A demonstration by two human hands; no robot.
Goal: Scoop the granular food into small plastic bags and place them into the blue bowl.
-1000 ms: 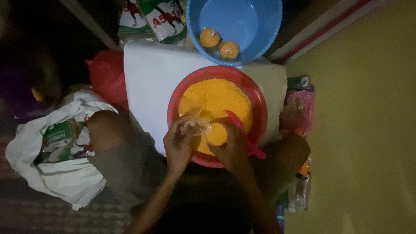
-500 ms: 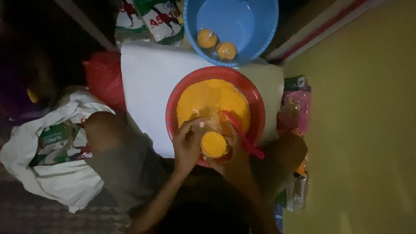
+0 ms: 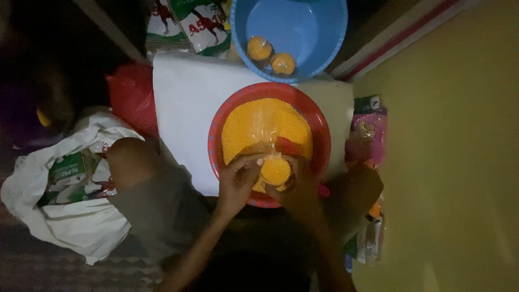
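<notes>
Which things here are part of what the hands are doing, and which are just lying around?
In use:
left hand
right hand
small clear bag of yellow grain
red bowl of yellow grain
blue tub holding two filled bags

Lying about:
white sheet
white sack
red bag
pink packet

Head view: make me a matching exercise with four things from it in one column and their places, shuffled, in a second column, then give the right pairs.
Things:
1. red bowl of yellow grain
2. blue basin
3. small filled bag
4. white cloth sack

Places:
A. at the top of the picture, with two filled pouches inside
B. between the left hand and the right hand
C. on the white sheet, in the middle
D. at the left, beside the knee

Pairs: 1-C, 2-A, 3-B, 4-D
</notes>
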